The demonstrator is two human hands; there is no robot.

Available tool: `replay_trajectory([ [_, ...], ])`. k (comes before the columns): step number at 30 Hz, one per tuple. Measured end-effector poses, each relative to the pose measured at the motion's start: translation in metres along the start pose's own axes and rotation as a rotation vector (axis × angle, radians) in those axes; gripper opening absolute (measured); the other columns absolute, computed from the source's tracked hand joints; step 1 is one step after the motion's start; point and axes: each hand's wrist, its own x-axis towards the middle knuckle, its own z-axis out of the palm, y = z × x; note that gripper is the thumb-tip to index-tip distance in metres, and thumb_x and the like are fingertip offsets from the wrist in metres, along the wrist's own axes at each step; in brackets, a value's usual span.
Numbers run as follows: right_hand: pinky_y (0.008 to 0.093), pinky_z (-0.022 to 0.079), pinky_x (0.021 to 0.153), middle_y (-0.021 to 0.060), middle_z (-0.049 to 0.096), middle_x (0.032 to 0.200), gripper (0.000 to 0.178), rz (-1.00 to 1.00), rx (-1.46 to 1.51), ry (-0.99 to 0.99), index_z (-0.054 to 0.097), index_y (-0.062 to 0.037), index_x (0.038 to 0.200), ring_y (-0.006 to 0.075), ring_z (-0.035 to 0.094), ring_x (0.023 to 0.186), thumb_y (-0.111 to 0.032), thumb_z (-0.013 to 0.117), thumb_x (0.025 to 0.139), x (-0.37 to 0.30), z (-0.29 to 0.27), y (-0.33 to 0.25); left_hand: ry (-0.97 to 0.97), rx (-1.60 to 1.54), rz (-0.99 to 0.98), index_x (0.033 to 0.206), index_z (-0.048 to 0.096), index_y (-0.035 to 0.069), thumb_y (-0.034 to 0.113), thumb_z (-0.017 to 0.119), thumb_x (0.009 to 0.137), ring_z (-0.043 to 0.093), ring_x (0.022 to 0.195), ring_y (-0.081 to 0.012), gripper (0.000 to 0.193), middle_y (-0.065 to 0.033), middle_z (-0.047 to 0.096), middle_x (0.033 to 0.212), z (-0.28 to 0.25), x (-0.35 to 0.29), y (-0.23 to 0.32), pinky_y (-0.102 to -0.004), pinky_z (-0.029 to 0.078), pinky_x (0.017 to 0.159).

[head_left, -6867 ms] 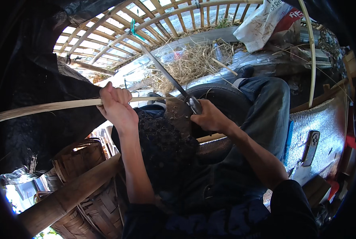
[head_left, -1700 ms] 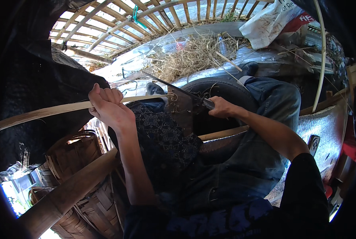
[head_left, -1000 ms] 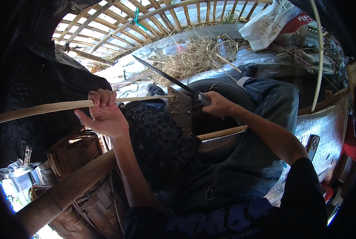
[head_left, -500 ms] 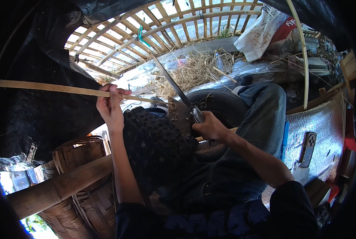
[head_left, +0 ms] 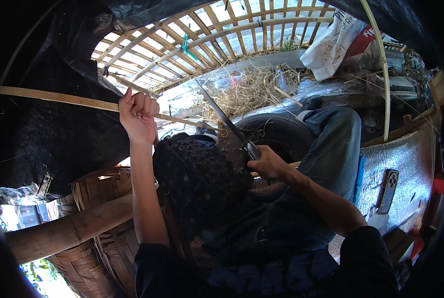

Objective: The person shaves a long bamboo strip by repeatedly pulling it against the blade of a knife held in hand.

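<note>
A long, thin bamboo strip (head_left: 58, 98) runs from the far left to the middle, over the black patterned cloth (head_left: 197, 184) on my lap. My left hand (head_left: 139, 111) is closed round the strip, thumb up and fingers curled. My right hand (head_left: 269, 163) grips the handle of a knife (head_left: 223, 116), whose long blade points up and to the left. The strip's thin end reaches close to the blade; whether they touch I cannot tell. Part of another pale strip shows beside my right wrist, mostly hidden.
A black tyre (head_left: 281, 128) lies beyond my right hand, with dry shavings (head_left: 257, 92) and a clear bottle (head_left: 280, 77) behind it. A slatted bamboo fence (head_left: 262, 24) spans the back. At left are a bamboo pole (head_left: 73, 231) and woven basket (head_left: 75, 260); at right, a phone (head_left: 388, 191).
My left hand has turned and risen slightly, its fingers now curled tighter round the bamboo strip. The knife keeps nearly the same pose in my right hand. The whole view has shifted a little.
</note>
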Motion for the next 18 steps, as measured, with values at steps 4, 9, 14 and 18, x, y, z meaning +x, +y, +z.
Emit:
replay_trajectory([
  [4, 0.0236, 0.036, 0.040, -0.0005, 0.046, 0.054, 0.007, -0.009, 0.084, -0.098, 0.051, 0.0005, 0.072, 0.0064, 0.044, 0.045, -0.007, 0.050, 0.072, -0.003, 0.001, -0.001, -0.008, 0.020, -0.033, 0.051, 0.017, 0.015, 0.024, 0.036, 0.088, 0.012, 0.042, -0.0095, 0.043, 0.0027, 0.014, 0.045, 0.002, 0.002, -0.004, -0.0275, 0.014, 0.045],
  [9, 0.0257, 0.037, 0.041, 0.0027, 0.047, 0.053, 0.013, -0.106, 0.059, -0.100, 0.051, 0.0024, 0.073, 0.0095, 0.047, 0.045, -0.011, 0.053, 0.074, -0.008, 0.015, -0.030, -0.034, 0.045, -0.027, 0.052, 0.016, 0.014, 0.022, 0.037, 0.087, 0.010, 0.043, -0.0095, 0.042, 0.0031, 0.013, 0.046, 0.011, 0.005, -0.011, -0.0272, 0.013, 0.045],
  [14, 0.0266, 0.036, 0.038, 0.0041, 0.048, 0.050, 0.011, -0.070, 0.075, -0.155, 0.050, 0.0024, 0.072, 0.0120, 0.047, 0.039, -0.008, 0.052, 0.075, -0.014, 0.021, -0.057, -0.016, 0.066, -0.022, 0.052, 0.018, 0.014, 0.021, 0.041, 0.086, 0.010, 0.042, -0.0090, 0.041, 0.0031, 0.014, 0.045, 0.017, 0.005, -0.016, -0.0278, 0.012, 0.043],
  [18, 0.0260, 0.036, 0.037, 0.0046, 0.049, 0.049, 0.012, 0.020, 0.168, -0.201, 0.051, 0.0020, 0.068, 0.0120, 0.047, 0.039, -0.008, 0.052, 0.075, -0.012, 0.023, -0.047, -0.024, 0.050, -0.018, 0.052, 0.018, 0.014, 0.021, 0.040, 0.086, 0.010, 0.042, -0.0088, 0.041, 0.0031, 0.013, 0.045, 0.013, 0.005, -0.014, -0.0275, 0.012, 0.043],
])
